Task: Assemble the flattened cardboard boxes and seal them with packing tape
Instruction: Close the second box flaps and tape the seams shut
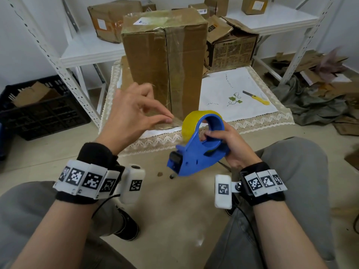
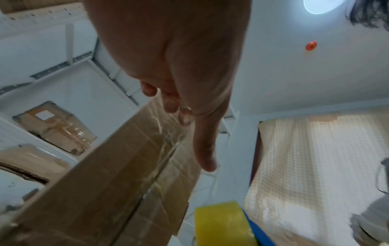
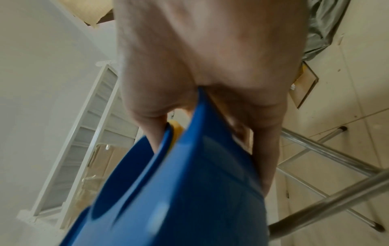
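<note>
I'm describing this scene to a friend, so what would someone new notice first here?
First, the tall brown cardboard box standing upright on the white embroidered cloth, its centre seam covered in clear tape. Next, the blue plastic tape dispenser with its yellow tape roll, gripped in the right hand just in front of the box. The left hand hovers by the box's lower edge.

A tall box (image 1: 165, 61) is stood upright on a cloth-covered surface (image 1: 250, 113), towards its left side. A knife (image 1: 256, 97) is laid on the cloth to the right of the box. Before the box, at its lower near edge, the left hand (image 1: 132, 117) is held; to its right the tape dispenser (image 1: 198, 150) is held in the right hand (image 1: 231, 144). Behind the box, more boxes (image 1: 112, 18) are stacked on shelves (image 1: 93, 53). A crate (image 1: 38, 109) is set on the floor at the left.
</note>
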`<state>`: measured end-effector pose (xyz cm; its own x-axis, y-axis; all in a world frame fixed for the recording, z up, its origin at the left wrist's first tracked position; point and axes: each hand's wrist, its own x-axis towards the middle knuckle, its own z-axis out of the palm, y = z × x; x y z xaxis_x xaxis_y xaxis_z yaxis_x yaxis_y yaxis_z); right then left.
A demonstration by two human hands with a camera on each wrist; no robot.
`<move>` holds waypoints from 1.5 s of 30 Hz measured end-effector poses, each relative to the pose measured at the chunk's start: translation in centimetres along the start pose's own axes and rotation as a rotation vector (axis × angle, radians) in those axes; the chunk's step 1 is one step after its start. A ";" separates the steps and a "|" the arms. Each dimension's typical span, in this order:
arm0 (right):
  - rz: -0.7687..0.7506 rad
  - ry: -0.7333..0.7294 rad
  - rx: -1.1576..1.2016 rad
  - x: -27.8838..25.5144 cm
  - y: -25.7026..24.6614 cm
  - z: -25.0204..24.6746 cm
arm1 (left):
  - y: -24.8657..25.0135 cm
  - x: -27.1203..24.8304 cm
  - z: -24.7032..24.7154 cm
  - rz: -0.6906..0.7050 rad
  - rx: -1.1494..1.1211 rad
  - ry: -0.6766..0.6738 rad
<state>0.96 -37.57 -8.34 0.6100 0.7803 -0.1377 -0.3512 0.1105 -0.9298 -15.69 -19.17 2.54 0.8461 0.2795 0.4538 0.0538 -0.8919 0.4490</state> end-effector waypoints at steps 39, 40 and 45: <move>0.056 0.138 0.156 0.2 -0.1 0.1 | -0.5 -2.6 2.4 0.491 0.413 0.055; 0.053 0.134 0.150 0.3 0.0 0.1 | -0.4 -2.5 2.3 0.488 0.405 0.035; 0.048 0.108 0.107 0.5 0.1 -0.1 | -0.1 -2.4 2.3 0.491 0.377 -0.056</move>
<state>1.28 -37.24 -8.54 0.6617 0.7162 -0.2219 -0.4515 0.1443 -0.8805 -16.52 -20.52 -0.37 0.8454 -0.2049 0.4932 -0.1736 -0.9788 -0.1090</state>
